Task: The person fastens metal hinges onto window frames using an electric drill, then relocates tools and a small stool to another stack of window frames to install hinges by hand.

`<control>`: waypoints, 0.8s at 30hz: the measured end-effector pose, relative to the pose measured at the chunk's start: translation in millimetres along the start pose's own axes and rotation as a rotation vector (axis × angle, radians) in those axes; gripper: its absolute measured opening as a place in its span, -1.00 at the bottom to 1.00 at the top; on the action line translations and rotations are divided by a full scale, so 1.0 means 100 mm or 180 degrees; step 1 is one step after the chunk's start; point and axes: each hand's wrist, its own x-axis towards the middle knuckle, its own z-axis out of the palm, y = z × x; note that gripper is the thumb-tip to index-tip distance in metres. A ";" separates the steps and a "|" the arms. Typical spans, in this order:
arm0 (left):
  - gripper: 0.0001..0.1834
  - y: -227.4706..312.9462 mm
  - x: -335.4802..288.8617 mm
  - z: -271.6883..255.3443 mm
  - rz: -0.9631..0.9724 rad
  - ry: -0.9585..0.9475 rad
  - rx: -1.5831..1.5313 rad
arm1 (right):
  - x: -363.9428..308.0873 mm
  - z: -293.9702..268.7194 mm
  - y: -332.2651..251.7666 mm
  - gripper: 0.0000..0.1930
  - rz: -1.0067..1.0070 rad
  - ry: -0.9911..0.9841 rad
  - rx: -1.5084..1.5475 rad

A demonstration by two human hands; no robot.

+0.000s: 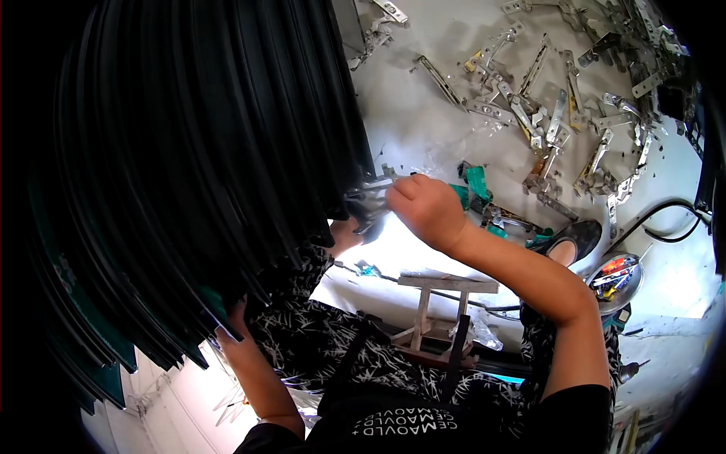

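Note:
A large stack of long black panels or frame profiles [219,136] fills the left side. My right hand [427,210] is closed beside the stack's right edge, with the fingers round the end of a silvery metal hinge [369,198]. That hinge lies against the end of the black profiles, and its far part is lost in shadow. At the stack's lower edge my left hand [236,321] reaches up, its fingers hidden behind the profiles. A patch of bare skin shows below the hinge; I cannot tell what part it is.
Several metal hinges [522,113] lie scattered over the pale floor at upper right. Green tape pieces [476,181] lie past my right hand. A small wooden stool [423,310] stands below. A metal bowl of tools [616,278] and a black cable [669,240] sit at right.

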 end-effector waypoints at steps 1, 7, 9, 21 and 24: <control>-0.43 -0.01 0.01 0.00 0.0007 -0.0002 -0.0005 | 0.00 -0.01 -0.02 -0.90 -0.0036 -0.0018 -0.0049; -0.42 0.00 0.03 -0.02 0.0008 0.0012 -0.0026 | -0.04 0.04 -0.14 -0.88 -0.0073 -0.0013 -0.0163; -0.42 -0.01 0.04 -0.03 0.0013 0.0019 -0.0019 | -0.10 0.11 -0.18 -0.87 -0.0034 -0.0140 -0.0183; -0.41 0.00 -0.02 -0.03 0.0036 -0.0011 0.0014 | -0.13 0.31 -0.27 -0.86 -0.0042 0.0065 -0.0323; -0.41 -0.02 -0.01 0.00 0.0038 -0.0063 0.0029 | -0.09 0.33 -0.45 -0.85 0.0323 -0.0396 -0.0402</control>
